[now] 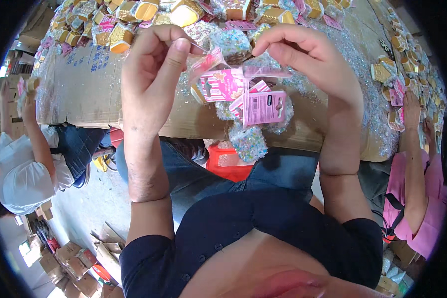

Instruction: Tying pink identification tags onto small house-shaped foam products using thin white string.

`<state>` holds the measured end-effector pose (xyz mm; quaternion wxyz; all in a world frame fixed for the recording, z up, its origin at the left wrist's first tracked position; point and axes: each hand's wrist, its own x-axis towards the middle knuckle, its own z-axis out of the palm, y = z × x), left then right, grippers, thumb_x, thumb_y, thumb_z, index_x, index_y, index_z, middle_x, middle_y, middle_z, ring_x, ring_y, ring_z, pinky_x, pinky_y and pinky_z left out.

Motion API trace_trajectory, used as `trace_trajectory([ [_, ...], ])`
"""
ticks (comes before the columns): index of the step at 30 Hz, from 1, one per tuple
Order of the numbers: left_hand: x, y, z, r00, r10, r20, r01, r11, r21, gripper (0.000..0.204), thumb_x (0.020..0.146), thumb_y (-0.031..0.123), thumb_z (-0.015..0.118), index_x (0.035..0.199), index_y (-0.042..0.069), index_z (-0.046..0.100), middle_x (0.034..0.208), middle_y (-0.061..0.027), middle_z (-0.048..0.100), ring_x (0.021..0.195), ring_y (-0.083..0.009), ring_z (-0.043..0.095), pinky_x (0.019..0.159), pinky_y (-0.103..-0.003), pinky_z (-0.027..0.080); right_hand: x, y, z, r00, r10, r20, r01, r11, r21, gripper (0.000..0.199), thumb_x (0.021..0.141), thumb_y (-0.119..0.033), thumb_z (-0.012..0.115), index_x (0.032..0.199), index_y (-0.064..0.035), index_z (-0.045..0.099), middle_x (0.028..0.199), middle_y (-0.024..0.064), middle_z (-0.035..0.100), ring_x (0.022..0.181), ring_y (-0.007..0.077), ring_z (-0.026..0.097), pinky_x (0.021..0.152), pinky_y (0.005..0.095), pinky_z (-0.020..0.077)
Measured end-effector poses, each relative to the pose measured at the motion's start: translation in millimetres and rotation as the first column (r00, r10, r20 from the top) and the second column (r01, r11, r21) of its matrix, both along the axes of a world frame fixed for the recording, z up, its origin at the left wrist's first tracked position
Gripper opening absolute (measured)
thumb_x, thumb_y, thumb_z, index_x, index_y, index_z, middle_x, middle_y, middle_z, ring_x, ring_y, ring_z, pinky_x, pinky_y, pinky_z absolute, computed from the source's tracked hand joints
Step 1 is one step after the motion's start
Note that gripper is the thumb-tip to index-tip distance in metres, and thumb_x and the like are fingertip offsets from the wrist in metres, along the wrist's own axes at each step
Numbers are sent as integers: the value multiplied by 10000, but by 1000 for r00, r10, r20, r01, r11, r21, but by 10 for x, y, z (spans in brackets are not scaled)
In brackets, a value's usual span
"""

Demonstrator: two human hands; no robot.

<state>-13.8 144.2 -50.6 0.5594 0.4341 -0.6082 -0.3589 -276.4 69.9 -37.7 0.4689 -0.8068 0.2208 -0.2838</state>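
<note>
- cardboard-covered table (pixel 84 89) is taking up the upper half of the view; loose glitter is lying scattered over it; the far edge is crowded with gold and pink packaged pieces (pixel 124 20)
- two other people are sitting at the sides: a person in a white top (pixel 20 169) at left, a person in a pink top (pixel 422 198) at right, each handling items at their own table edge
- cardboard boxes (pixel 69 263) are lying on the floor, lower left
- left hand (pixel 151 69) is hanging above the near table edge; thumb and forefinger are closing on the upper left corner of a clear plastic bag (pixel 218 62); other fingers are curling loosely
- right hand (pixel 303 54) is pinching the bag's upper right edge; fingers are bending down over it
- bag is hanging between both hands, holding pink printed cards (pixel 263 107) and speckled glittery blocks (pixel 248 141); the lowest block is dangling just past the table edge
- judging the step as holding the bag mouth; doing it well is likely meaning keeping both pinches level and taut so the contents are not spilling; gripping the film only, not the cards; exact seal state I cannot tell
</note>
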Motion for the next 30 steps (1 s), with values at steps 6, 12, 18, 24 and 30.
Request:
trace_trajectory([
  [6,49,48,4,999,27,44,-26,1000,-16,120,1026,106,572,1056,-8,594,925,-42,681,881,-81,630,804,-220,471,-30,-68,113,978,109,177,-188,826,532,239,999,-79,547,1182,16,670,957,77,704,764,111,678,664,215,532],
  [12,-19,80,20,1000,-7,15,8,998,-63,115,1012,97,594,1055,-10,597,919,-43,682,874,-88,645,790,-221,486,185,-10,-80,922,-18,386,-305,579,756,300,982,-35,524,1250,66,613,1073,153,713,943,200,733,815,289,616],
  [18,-50,106,16,994,-42,101,40,999,16,108,1037,86,539,1081,-9,563,1001,-50,639,978,-111,626,809,-239,464,438,143,-41,950,-127,286,-133,664,736,317,967,-58,581,1253,77,607,1131,176,707,1047,249,714,929,326,599],
  [24,-38,89,-24,1000,15,-21,-17,998,-57,133,996,123,617,1033,-3,638,836,-21,672,765,-59,594,672,-215,469,598,245,-32,953,-265,144,154,838,524,275,976,-194,656,1130,33,673,838,73,691,690,108,649,619,202,519],
  [30,8,69,-61,999,48,-19,-48,999,-4,178,986,139,644,1060,-23,652,870,-20,691,755,-35,573,652,-198,449,686,310,-12,938,-278,207,137,846,514,230,977,-199,661,1060,14,690,602,-38,525,421,16,347,402,188,235],
])
